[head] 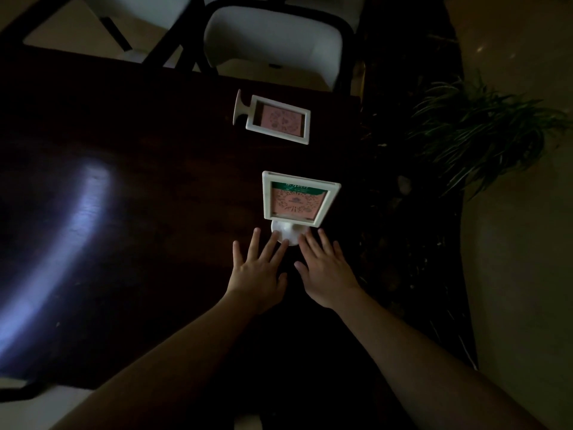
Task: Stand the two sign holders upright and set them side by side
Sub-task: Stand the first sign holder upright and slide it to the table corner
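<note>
**One sign holder up, one lying flat**

On a dark table (139, 125), the near sign holder (296, 198) stands upright. The left hand (259, 271) and right hand (328, 271), fingers spread, touch its round base. The far sign holder (279, 118) lies on its side, well apart.

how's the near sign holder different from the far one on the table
The near sign holder stands upright on its round base, while the far sign holder lies on its side with its base pointing left. The near one's insert has a green band on top; the far one's looks all pink. Both hands, left hand and right hand, are open at the near one's base; the far one is untouched. Both have white frames and sit on the dark table.
</note>
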Tool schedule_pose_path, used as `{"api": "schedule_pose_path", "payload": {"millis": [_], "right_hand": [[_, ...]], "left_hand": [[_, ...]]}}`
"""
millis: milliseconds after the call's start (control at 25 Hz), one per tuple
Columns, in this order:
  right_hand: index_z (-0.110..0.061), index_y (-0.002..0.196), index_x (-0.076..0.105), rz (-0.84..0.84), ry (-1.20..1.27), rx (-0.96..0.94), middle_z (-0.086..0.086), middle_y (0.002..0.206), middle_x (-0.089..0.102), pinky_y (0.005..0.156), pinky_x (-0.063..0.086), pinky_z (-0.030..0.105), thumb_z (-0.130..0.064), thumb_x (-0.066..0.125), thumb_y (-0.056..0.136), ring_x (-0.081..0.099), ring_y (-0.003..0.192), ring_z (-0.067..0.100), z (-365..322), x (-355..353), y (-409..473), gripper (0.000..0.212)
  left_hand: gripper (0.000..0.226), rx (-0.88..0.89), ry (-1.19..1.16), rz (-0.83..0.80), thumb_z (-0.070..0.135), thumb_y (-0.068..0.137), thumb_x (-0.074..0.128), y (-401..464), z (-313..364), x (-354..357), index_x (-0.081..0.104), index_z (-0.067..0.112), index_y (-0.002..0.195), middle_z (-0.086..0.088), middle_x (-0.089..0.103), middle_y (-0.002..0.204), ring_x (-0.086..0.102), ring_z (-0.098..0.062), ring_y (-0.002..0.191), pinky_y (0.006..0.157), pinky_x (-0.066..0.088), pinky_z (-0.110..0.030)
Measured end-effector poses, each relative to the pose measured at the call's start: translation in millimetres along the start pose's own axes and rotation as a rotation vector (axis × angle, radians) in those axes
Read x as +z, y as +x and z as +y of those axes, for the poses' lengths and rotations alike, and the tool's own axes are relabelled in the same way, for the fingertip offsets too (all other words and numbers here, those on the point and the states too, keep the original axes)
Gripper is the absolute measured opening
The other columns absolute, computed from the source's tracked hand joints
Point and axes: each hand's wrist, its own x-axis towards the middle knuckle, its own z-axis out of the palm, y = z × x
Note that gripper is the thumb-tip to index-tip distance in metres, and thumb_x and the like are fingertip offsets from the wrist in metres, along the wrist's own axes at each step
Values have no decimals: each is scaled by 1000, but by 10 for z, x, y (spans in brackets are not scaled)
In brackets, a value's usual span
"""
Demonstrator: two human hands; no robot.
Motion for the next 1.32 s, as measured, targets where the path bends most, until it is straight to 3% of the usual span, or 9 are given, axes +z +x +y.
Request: {"api": "schedule_pose_path", "payload": {"millis": [760,1320], "right_hand": [[-17,160,4,-26,-19,-136,3,169,3,123,2,50,-42,25,106,-8,154,23,-580,134,61,64],[-17,160,5,-75,-83,-230,4,169,3,122,3,51,-42,24,105,-7,154,23,-1746,295,134,63]], "left_hand": [[80,-164,-76,-9,57,89,28,-442,-370,45,-3,28,156,4,-14,164,-27,-33,145,113,-5,-66],[81,-240,-134,2,59,89,29,-1152,-1325,107,-2,27,156,4,-14,165,-28,-34,144,114,-6,-66]]}}
